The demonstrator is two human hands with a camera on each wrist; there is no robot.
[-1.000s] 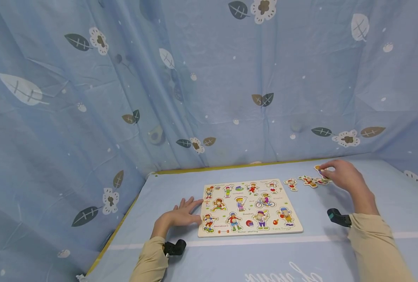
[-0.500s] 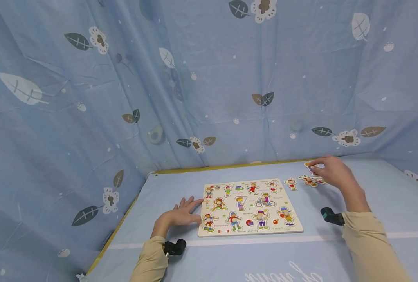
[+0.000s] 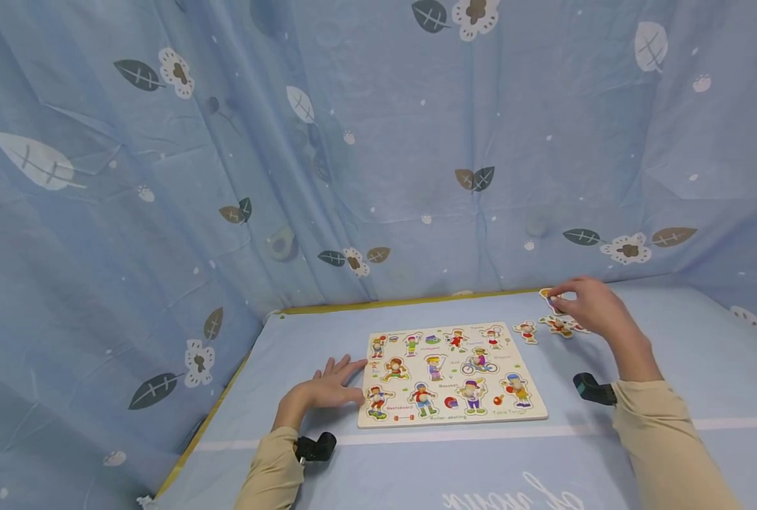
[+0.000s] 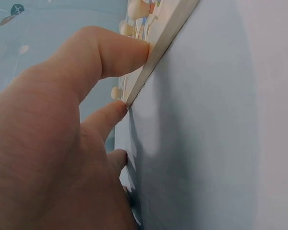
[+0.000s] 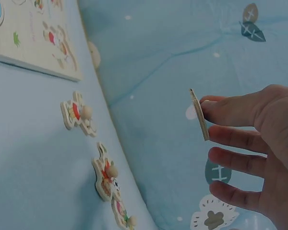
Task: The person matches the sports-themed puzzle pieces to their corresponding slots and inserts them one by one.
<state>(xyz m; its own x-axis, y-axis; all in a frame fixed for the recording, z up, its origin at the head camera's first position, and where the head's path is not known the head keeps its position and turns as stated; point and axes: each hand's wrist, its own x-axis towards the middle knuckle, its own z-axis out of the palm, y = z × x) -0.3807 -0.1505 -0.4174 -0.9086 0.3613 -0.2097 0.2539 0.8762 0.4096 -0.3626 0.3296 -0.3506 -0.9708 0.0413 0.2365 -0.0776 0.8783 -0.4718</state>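
My right hand (image 3: 595, 310) pinches a flat wooden puzzle piece (image 3: 547, 297) between thumb and fingers; in the right wrist view the piece (image 5: 199, 119) is raised off the table and seen edge-on. The knob puzzle board (image 3: 495, 388), printed with children playing sports, lies in the middle of the table with several knobbed figures on it. At its left edge, my left hand (image 3: 320, 393) has its fingers spread, thumb and index finger touching the board's side (image 4: 164, 45). Below the right hand lie a tennis-like figure piece (image 3: 526, 331) and a second figure piece (image 3: 557, 326).
Another piece (image 5: 120, 212) lies against the second one, partly covered by the right hand in the head view. A blue patterned curtain (image 3: 410, 212) hangs behind and left of the light blue table (image 3: 327, 329). Each wrist wears a black camera (image 3: 317, 446).
My right hand has moved left and slightly back with the puzzle piece, from over the loose pieces' right end. The left hand and the board have stayed in place.
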